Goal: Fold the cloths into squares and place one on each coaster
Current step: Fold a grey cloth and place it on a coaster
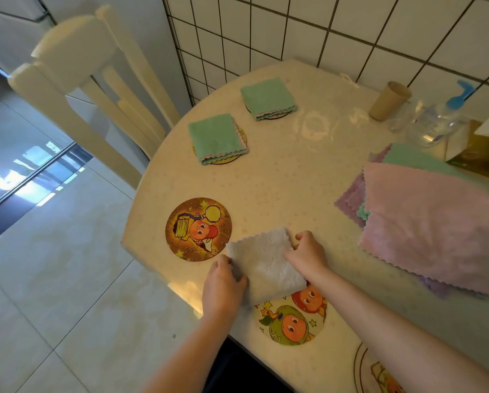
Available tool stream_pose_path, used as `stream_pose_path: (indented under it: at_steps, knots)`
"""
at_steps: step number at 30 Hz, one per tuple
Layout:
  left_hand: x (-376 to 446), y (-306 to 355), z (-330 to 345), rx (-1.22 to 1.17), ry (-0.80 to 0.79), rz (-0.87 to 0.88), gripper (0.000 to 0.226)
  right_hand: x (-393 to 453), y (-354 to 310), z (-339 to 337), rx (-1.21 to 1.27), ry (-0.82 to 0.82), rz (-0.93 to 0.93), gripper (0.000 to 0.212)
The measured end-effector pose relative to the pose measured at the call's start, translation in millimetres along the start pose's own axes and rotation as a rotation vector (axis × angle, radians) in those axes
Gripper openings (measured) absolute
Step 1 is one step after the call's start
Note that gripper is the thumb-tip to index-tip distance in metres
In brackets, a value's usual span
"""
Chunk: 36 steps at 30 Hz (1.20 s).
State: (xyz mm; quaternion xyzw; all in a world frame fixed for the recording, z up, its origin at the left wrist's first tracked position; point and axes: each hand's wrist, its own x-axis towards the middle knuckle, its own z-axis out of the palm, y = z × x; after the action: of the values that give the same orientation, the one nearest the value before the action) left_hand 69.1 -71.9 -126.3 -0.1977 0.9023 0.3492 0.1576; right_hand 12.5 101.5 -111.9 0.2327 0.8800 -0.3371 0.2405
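White and fluffy, the folded cloth (263, 262) sits low in the middle of the frame, held at both sides. The left hand (223, 285) pinches its lower left edge, and the right hand (307, 255) grips its right edge with curled fingers. The cloth lies partly over the top of a round cartoon coaster (294, 321) near the bottom of the cream counter (280, 180). Just to its left is a bare coaster (198, 228) with a yellow and brown picture. Higher up, two green cloths are folded into squares, and each one rests on its own coaster: one (216, 137) at centre left, one (267, 98) near the top middle. A pile of pink, purple and green cloths (430, 222) waits at the right side. A cream chair (79, 89) stands at the upper left.
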Motion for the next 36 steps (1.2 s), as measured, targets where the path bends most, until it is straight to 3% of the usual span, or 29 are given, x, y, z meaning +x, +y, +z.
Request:
stream_pose_path:
  at_steps: [3,9,13,17,20,26,32,36]
  knots:
    - [0.6,6.1,4.3,-0.026,-0.012,-0.036,0.036,2.1,-7.1,-1.2,0.053,-0.05,0.066,0.048]
    - [9.2,16.0,-1.2,-0.436,-0.086,-0.381,0.037,8.2,-4.7,-3.6,0.11,-0.101,0.117,0.045]
    - [12.1,18.3,-11.5,-0.583,-0.204,-0.402,0.014,11.7,-1.4,-8.9,0.323,-0.18,0.147,0.043]
    - [18.2,13.5,-30.5,-0.722,-0.303,-0.382,0.019,4.7,-9.3,-13.3,0.406,-0.244,0.08,0.024]
    - [31.1,4.9,-49.8,-0.731,-0.301,-0.364,0.03,0.8,-28.5,-14.7,0.431,-0.28,0.019,0.016]
    - [68.8,-13.0,-98.7,-0.682,-0.185,-0.33,0.025,5.4,-81.7,6.6,0.46,-0.323,-0.04,0.004]
    - [109.8,-39.5,-125.3,-0.609,-0.086,-0.336,0.016,26.5,-133.5,47.0,0.339,-0.249,-0.109,0.004]
    - [126.0,-47.3,-125.9,-0.559,-0.062,-0.333,0.019,39.8,-150.3,62.6,0.191,-0.154,-0.136,0.017]
